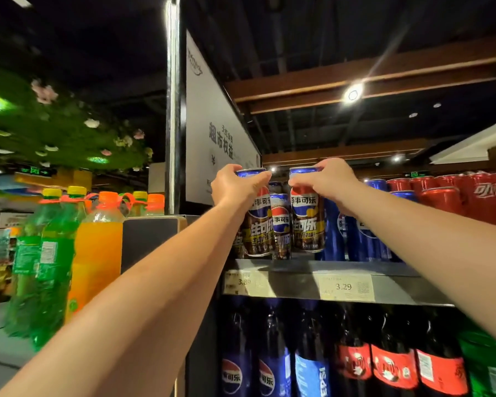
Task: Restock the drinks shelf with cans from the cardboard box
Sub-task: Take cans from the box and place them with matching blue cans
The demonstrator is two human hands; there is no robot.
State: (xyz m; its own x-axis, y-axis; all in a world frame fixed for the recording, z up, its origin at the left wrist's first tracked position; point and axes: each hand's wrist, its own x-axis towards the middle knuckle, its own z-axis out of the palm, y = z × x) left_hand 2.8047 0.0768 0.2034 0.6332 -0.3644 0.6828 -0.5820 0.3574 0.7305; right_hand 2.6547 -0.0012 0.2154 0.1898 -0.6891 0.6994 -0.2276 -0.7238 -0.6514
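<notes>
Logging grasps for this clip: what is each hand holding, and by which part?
The left hand grips the left Pepsi can around its top end; the right hand grips the right Pepsi can the same way.

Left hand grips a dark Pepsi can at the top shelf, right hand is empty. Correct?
Wrong on the right hand: the head view shows it gripping a second dark can by its top. The left hand does grip the first dark can at the top shelf.
</notes>
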